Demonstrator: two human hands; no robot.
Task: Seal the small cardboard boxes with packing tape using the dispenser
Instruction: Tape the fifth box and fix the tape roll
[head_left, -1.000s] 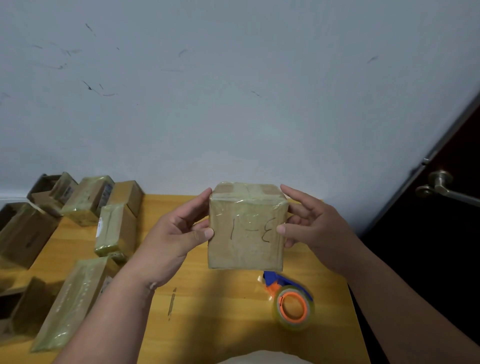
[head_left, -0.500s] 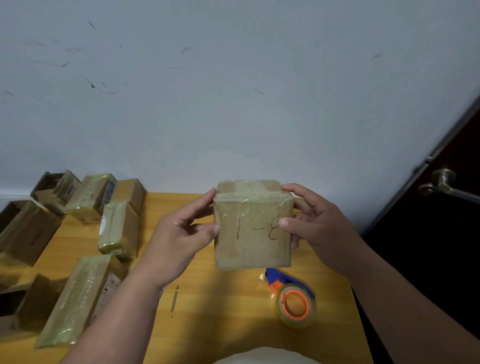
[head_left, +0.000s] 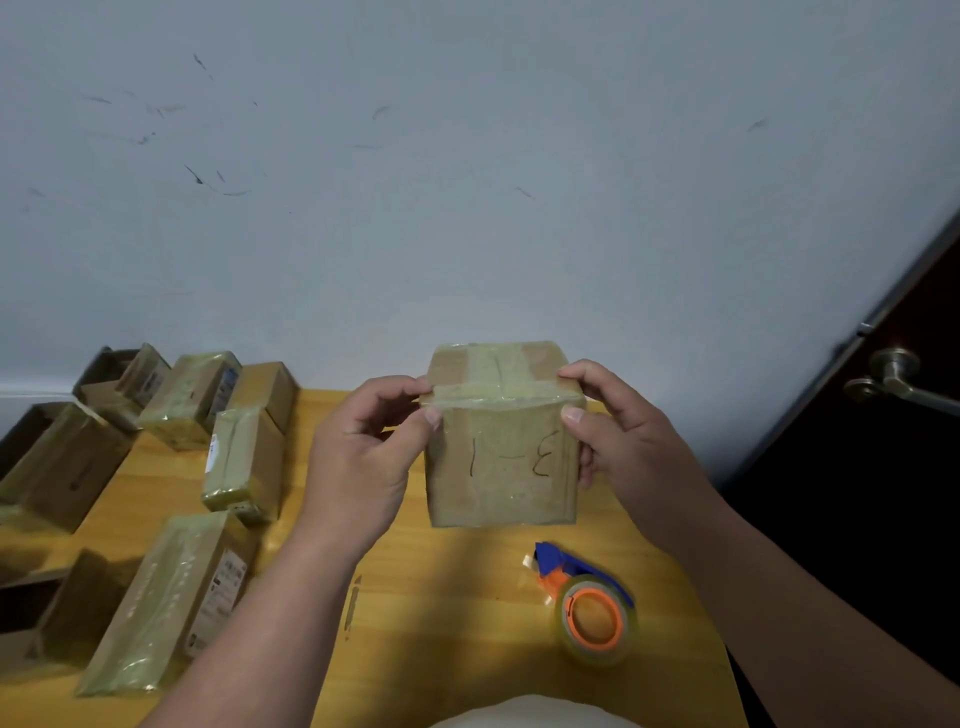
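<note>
A small cardboard box (head_left: 501, 462), covered in clear tape and marked in black pen on its near face, is held up above the wooden table (head_left: 447, 597). My left hand (head_left: 363, 462) pinches its upper left edge between thumb and forefinger. My right hand (head_left: 623, 441) pinches the upper right edge the same way. The tape dispenser (head_left: 587, 608), blue with an orange core and a clear roll, lies on the table below the box, touched by neither hand.
Several other cardboard boxes (head_left: 239, 462), some taped and some open, crowd the table's left side. A scuffed white wall (head_left: 467, 182) stands right behind the table. A dark door with a metal handle (head_left: 893, 379) is at the right, past the table's edge.
Both hands slid from the box's sides up to its top edge. The box turned, so the pen marks on its near face now read the other way round.
</note>
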